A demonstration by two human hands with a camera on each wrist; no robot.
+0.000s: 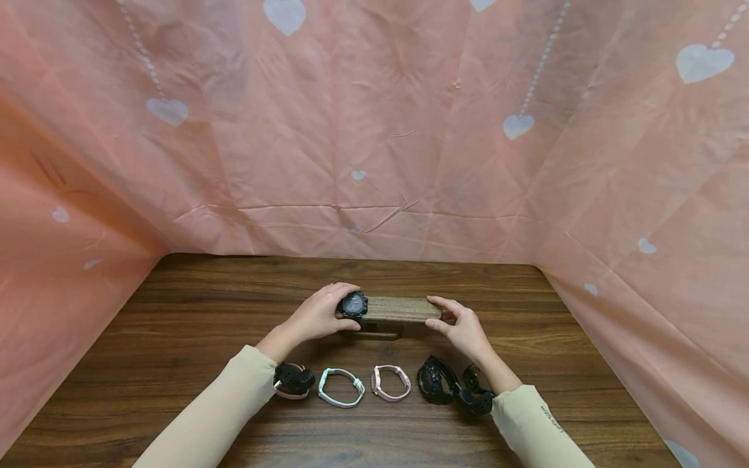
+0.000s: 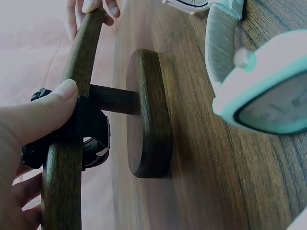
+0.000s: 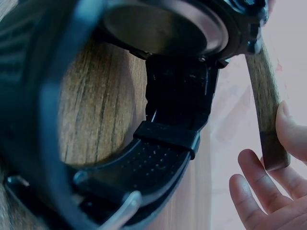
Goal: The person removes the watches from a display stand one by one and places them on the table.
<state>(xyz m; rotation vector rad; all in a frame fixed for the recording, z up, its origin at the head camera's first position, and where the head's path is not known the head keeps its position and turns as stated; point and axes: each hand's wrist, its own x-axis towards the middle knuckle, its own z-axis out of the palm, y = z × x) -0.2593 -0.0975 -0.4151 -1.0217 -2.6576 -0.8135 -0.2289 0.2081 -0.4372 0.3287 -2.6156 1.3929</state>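
Note:
A wooden T-shaped watch stand (image 1: 404, 309) stands on the table, its bar held up by a post on a rounded base (image 2: 149, 115). Looped around the bar's left part is a black watch (image 1: 354, 304), dial up. My left hand (image 1: 320, 313) grips this watch, the thumb (image 2: 66, 91) lying on its strap in the left wrist view. At the bar's other end my right hand (image 1: 465, 330) pinches the wood between thumb and fingers, as the right wrist view also shows at the bar's tip (image 3: 276, 155).
In front of the stand lie a mint watch (image 1: 342, 389), a pink watch (image 1: 391, 383) and another black watch (image 1: 434, 380), straps closed in loops. A pinkish strap (image 1: 291, 394) shows under my left wrist. Pink curtains (image 1: 374, 162) surround the wooden table (image 1: 205, 299).

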